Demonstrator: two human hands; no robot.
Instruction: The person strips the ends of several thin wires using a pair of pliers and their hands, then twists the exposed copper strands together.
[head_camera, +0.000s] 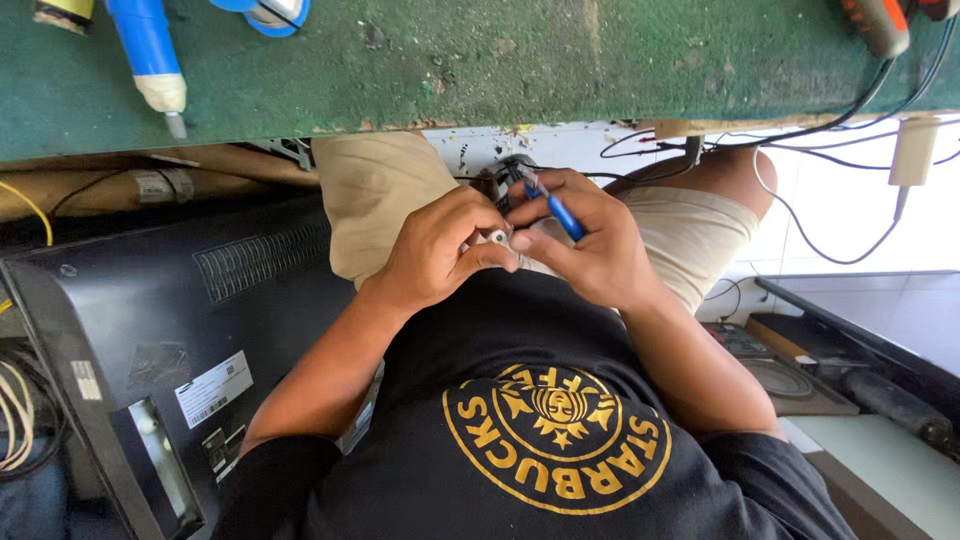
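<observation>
Black T-shirt (520, 400), round yellow emblem on chest, nearest the lens.

Left: black television back (170, 320), slotted vents, with a white rectangular label (213, 388) low on the panel and a smaller pale sticker (85, 380) at its edge.

Above: green bench top (500, 60), on which lies a blue-handled tool (148, 45).

Centre, over the lap: left hand (435, 250), thumb and forefinger pinching a small white part (497, 237).

Right hand (590, 240), fingertips pressed to the same part, a blue-handled screwdriver (560, 212) clamped between its fingers.

Right: white plug adapter (915, 150) hanging on black cables (850, 110).
</observation>
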